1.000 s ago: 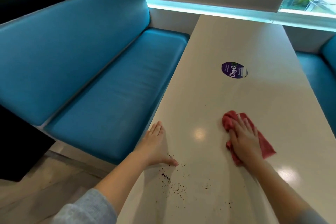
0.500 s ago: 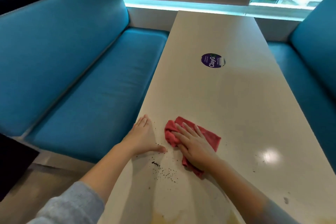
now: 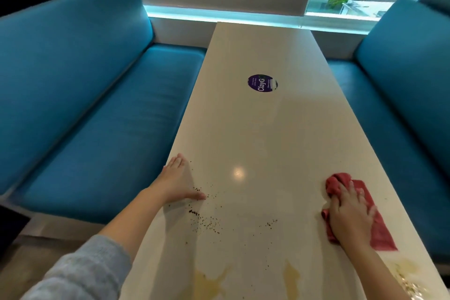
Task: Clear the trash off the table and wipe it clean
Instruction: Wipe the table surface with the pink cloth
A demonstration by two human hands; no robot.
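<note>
The two teal padded benches (image 3: 97, 117) flank the long cream table (image 3: 263, 134), whose near end carries the work that is left. The head camera now takes in more of that near end than it did half a second ago. It shows yellowish smeared stains (image 3: 211, 282) along the near edge, with another patch at the near right corner.

The crumpled red cloth (image 3: 382, 234) has changed place most. Half a second ago it lay just beside the left hand, up against the dirt. Now it sits near the table's right edge, well apart from that hand. The right hand (image 3: 350, 217) lies flat on top of it, fingers spread and pressing down, the cloth bunched ahead of the fingertips.

The left hand (image 3: 176, 182) has kept its spot at the table's left edge, fingers straight and together, thumb stretched out to the right, holding nothing.

The scatter of dark crumbs (image 3: 207, 223) lies just near and right of that thumb, much as before, with a thin trail reaching toward the middle.

My reading is that the wipe swings side to side. The last pass drew back without clearing the crumbs, so both they and the stains remain to be dealt with. The round purple sticker (image 3: 262, 83) farther up looks fixed to the table, not trash.
</note>
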